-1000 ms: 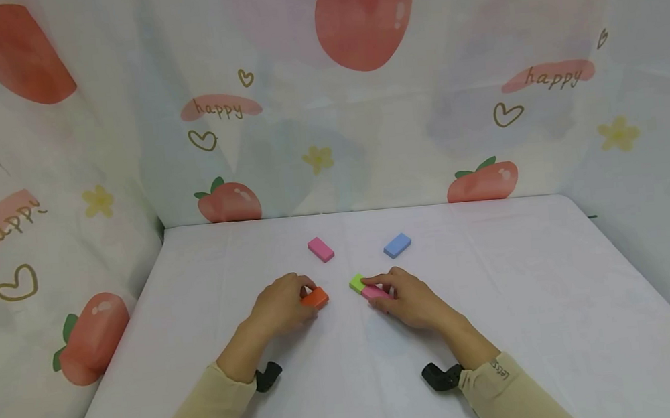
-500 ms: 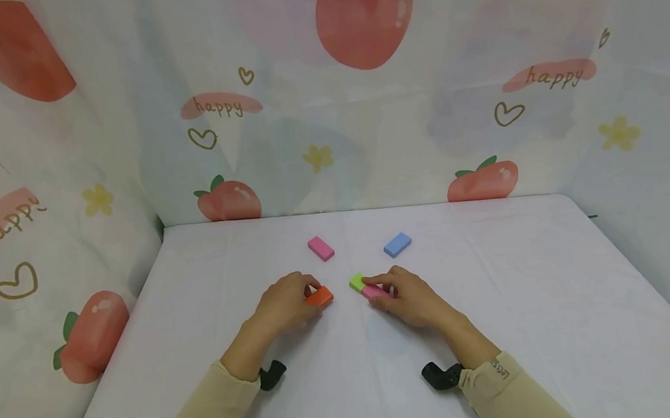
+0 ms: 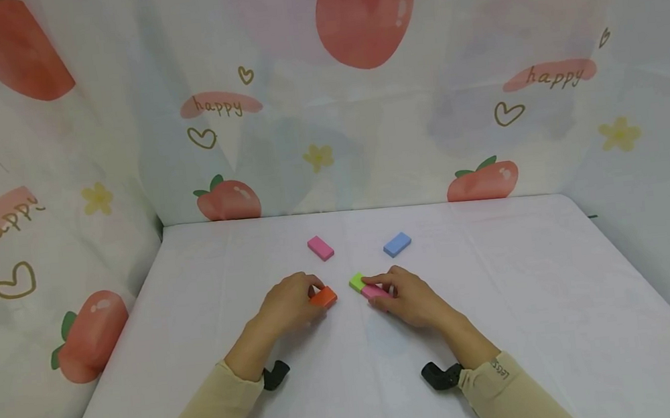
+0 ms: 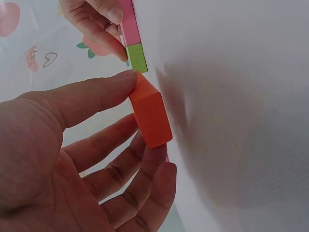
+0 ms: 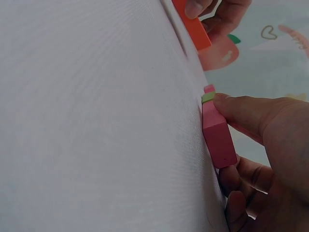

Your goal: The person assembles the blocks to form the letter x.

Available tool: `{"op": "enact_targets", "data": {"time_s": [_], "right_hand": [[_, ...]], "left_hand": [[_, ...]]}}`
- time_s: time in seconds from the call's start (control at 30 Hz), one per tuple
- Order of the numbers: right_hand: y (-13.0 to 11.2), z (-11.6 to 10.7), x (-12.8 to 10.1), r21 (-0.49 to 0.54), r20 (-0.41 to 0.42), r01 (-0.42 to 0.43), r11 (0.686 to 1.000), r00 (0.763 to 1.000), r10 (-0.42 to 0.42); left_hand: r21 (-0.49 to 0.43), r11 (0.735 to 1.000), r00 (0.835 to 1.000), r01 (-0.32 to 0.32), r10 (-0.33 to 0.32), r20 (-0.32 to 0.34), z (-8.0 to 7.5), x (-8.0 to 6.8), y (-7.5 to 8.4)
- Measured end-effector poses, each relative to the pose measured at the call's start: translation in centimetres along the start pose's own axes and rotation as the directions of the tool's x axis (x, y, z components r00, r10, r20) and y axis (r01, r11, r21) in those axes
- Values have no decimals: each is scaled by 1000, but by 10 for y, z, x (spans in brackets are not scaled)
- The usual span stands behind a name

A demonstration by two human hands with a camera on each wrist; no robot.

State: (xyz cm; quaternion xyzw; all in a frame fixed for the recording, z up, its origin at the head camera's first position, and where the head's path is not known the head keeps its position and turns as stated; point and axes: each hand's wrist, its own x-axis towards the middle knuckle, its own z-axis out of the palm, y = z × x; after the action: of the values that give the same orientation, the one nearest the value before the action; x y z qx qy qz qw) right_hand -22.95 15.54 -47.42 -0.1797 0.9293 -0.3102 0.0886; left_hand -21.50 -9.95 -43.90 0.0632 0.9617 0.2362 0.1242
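My left hand point(image 3: 313, 296) pinches an orange block point(image 3: 323, 297) between thumb and fingers on the white table point(image 3: 513, 299). In the left wrist view the orange block point(image 4: 150, 116) stands on its edge against the cloth, the thumb on one end and the fingers under it. My right hand point(image 3: 380, 287) grips a pink block point(image 3: 373, 291) that lies end to end with a green block point(image 3: 357, 282). The right wrist view shows the thumb on the pink block point(image 5: 216, 135) and the green block point(image 5: 208, 97) beyond it. A small gap separates the orange and green blocks.
A second pink block point(image 3: 321, 249) and a blue block point(image 3: 397, 245) lie flat farther back on the table. Strawberry-print curtains point(image 3: 325, 102) close in the back and both sides. Black wrist camera mounts point(image 3: 442, 375) sit by both sleeves.
My left hand has slid the orange block a little to the right, nearer the green block. The right hand and its pink block have stayed put.
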Motion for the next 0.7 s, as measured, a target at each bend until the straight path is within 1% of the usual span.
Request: {"op": "enact_targets", "data": {"time_s": [0.23,0.43,0.7], "right_hand": [[0,0,-1,-2,3,-9,1000,1000,9],[0,-1,-1,1,0,-6,1000,1000,6],[0,0,0,10,-2,-3,1000,1000,3]], "left_hand": [[5,1000,1000,-26,26,-3,2,1,1],[2,999,999,-34,34,-9,4,2,5],[-11,999,999,-35,35,5,5,3,8]]}}
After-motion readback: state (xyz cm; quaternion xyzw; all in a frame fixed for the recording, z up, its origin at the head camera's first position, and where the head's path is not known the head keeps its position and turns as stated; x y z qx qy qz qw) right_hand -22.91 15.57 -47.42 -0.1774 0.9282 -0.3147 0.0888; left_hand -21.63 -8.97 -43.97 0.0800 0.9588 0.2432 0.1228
